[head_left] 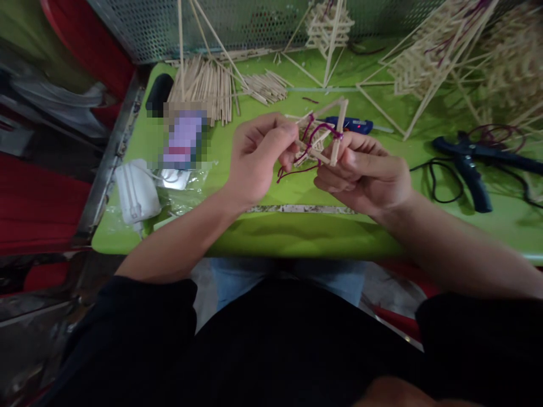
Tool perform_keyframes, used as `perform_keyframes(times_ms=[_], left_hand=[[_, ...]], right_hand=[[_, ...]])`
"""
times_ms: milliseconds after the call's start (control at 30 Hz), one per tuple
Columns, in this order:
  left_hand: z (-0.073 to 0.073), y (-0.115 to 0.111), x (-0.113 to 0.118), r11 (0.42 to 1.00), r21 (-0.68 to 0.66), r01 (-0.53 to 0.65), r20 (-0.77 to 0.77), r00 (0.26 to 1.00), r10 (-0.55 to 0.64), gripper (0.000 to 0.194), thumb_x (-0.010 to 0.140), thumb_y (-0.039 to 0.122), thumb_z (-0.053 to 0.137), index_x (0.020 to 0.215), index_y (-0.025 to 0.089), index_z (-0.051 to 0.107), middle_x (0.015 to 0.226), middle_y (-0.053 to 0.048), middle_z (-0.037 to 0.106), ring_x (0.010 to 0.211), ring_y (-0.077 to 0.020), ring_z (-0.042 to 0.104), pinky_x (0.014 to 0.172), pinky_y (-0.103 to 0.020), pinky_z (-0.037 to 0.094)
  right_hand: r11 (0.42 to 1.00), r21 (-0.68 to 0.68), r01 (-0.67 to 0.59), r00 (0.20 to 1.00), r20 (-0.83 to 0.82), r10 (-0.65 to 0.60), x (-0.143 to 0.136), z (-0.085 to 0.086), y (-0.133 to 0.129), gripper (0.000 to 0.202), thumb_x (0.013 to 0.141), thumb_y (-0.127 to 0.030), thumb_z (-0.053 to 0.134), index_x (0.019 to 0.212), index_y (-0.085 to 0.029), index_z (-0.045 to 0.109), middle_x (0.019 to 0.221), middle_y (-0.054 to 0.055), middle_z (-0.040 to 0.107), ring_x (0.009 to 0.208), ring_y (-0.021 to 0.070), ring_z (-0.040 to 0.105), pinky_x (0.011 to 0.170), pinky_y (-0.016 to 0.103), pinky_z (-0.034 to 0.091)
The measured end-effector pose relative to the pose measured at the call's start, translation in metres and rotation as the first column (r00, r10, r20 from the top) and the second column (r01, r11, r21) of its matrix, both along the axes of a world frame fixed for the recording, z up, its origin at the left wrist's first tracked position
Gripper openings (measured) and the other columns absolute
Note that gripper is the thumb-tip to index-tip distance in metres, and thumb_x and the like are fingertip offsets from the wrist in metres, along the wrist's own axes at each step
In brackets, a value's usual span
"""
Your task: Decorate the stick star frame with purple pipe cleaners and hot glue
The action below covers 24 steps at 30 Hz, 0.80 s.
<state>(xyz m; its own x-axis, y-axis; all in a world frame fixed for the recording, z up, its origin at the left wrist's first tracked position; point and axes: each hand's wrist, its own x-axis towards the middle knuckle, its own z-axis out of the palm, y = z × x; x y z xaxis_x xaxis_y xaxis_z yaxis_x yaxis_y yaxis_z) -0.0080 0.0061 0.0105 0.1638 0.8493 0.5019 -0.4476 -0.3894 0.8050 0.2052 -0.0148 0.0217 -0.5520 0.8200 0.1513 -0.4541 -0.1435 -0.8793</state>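
A small frame of pale wooden sticks (340, 124), wound with purple cord (316, 131), is held above the green table. My right hand (367, 172) pinches its right corner between thumb and fingers. At the frame's left side my left hand (265, 152) is closed, thumb against the fingers; what lies between its fingertips is too small to tell. A loose end of the cord hangs below, between the hands. Behind the frame a blue glue gun (352, 125) lies on the table, partly hidden by the frame and my right hand.
Stick piles (207, 85), a phone (183, 135) and a white adapter (136, 191) are on the left of the green table (297, 234). Larger stick structures (418, 68) stand at the back right. A dark clamp-like tool (469, 164) and cords lie at right.
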Motion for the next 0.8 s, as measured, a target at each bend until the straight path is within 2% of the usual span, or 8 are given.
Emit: perform_keyframes(times_ms=[200,333,400,467,533,667,733,800], left_hand=[[0.006,-0.004,0.000,0.997,-0.077,-0.006,0.072,0.997,0.012,0.037,0.115,0.034,0.079,0.080,0.024,0.085,0.066,0.004,0.068,0.053,-0.0073,0.058,0.055,-0.021,0.050],[0.007,-0.002,-0.002,0.996,-0.083,-0.022,0.072,0.997,0.028,0.033,0.108,0.042,0.087,0.080,0.024,0.084,0.069,0.003,0.069,0.052,-0.0080,0.060,0.050,-0.022,0.049],[0.007,-0.001,-0.002,0.994,-0.096,-0.044,0.068,0.996,0.051,0.032,0.106,0.043,0.088,0.080,0.025,0.084,0.070,0.003,0.069,0.053,-0.0082,0.061,0.050,-0.022,0.049],[0.008,-0.003,-0.002,0.993,-0.104,-0.063,0.051,0.996,0.069,0.032,0.107,0.043,0.087,0.081,0.025,0.083,0.070,0.003,0.068,0.054,-0.0086,0.061,0.053,-0.023,0.051],[0.009,-0.006,-0.002,0.993,-0.099,-0.070,0.033,0.997,0.074,0.033,0.109,0.042,0.086,0.080,0.026,0.083,0.067,0.003,0.067,0.055,-0.0094,0.061,0.056,-0.024,0.054],[0.009,-0.010,-0.002,0.992,-0.087,-0.097,-0.010,0.995,0.096,0.037,0.109,0.047,0.087,0.078,0.026,0.083,0.064,0.003,0.063,0.058,-0.0119,0.064,0.059,-0.026,0.056],[0.009,-0.009,-0.002,0.991,-0.072,-0.114,-0.027,0.993,0.113,0.039,0.108,0.050,0.088,0.077,0.027,0.081,0.063,0.003,0.061,0.058,-0.0129,0.064,0.060,-0.028,0.056],[0.009,-0.008,-0.002,0.990,-0.066,-0.122,-0.033,0.992,0.120,0.039,0.108,0.050,0.088,0.078,0.027,0.081,0.063,0.003,0.062,0.059,-0.0135,0.065,0.061,-0.029,0.057]], right_hand=[[0.985,-0.074,0.158,0.987,0.026,-0.157,0.010,0.008,0.010,0.029,0.097,-0.038,0.095,0.096,-0.025,0.069,0.067,-0.008,0.024,0.057,0.0100,0.017,0.054,0.031,0.020],[0.941,-0.139,0.309,0.950,0.099,-0.297,0.027,0.010,0.023,0.032,0.094,-0.034,0.094,0.089,-0.028,0.062,0.070,-0.006,0.024,0.064,0.0151,0.014,0.057,0.038,0.023],[0.909,-0.159,0.385,0.921,0.125,-0.369,0.038,0.007,0.031,0.033,0.089,-0.031,0.095,0.087,-0.029,0.062,0.069,-0.004,0.028,0.067,0.0164,0.013,0.060,0.040,0.024],[0.887,-0.175,0.428,0.904,0.105,-0.415,0.046,0.004,0.038,0.035,0.081,-0.029,0.095,0.082,-0.029,0.060,0.069,-0.003,0.030,0.069,0.0161,0.014,0.061,0.041,0.022],[0.883,-0.183,0.432,0.902,0.071,-0.426,0.049,0.002,0.040,0.041,0.079,-0.030,0.094,0.076,-0.029,0.054,0.070,-0.002,0.032,0.068,0.0163,0.015,0.061,0.042,0.022],[0.891,-0.121,0.439,0.898,0.087,-0.431,0.031,0.002,0.029,0.062,0.099,-0.050,0.091,0.070,-0.028,0.041,0.067,-0.001,0.027,0.063,0.0166,0.016,0.056,0.041,0.018],[0.876,-0.034,0.481,0.873,0.113,-0.475,0.016,0.003,0.018,0.064,0.105,-0.061,0.087,0.068,-0.027,0.047,0.065,-0.001,0.034,0.060,0.0149,0.025,0.053,0.038,0.016],[0.856,0.079,0.511,0.847,0.122,-0.517,0.002,0.003,0.005,0.055,0.108,-0.062,0.086,0.072,-0.025,0.065,0.069,0.002,0.052,0.059,0.0134,0.039,0.050,0.036,0.019]])
